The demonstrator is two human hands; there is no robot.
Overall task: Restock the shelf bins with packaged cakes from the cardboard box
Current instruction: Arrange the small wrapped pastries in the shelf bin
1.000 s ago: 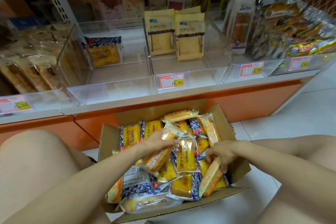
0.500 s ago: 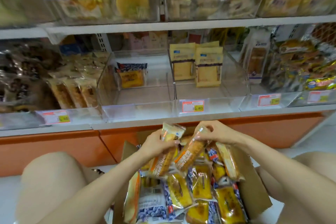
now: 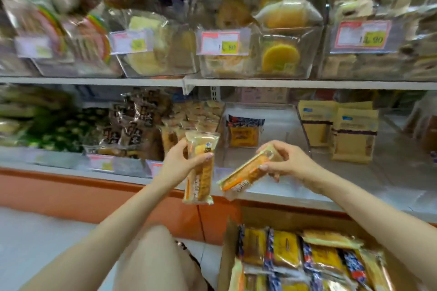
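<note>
Head view, blue packet (image 3: 244, 131) in clear bin (image 3: 283, 130)

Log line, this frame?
left hand: grips upright cake pack | right hand: grips tilted cake pack | shelf bin: holds blue pack | cardboard box: stocked

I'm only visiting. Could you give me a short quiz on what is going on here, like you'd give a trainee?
1. True or false: the left hand grips the left cake roughly upright.
2. The right cake, in the right hand, is: A) lying in the box; B) held slanted before the shelf; C) on the floor.
3. Fill in: the clear bin behind the hands holds ___ blue pack.
Key: 1 true; 2 B; 3 one.
</note>
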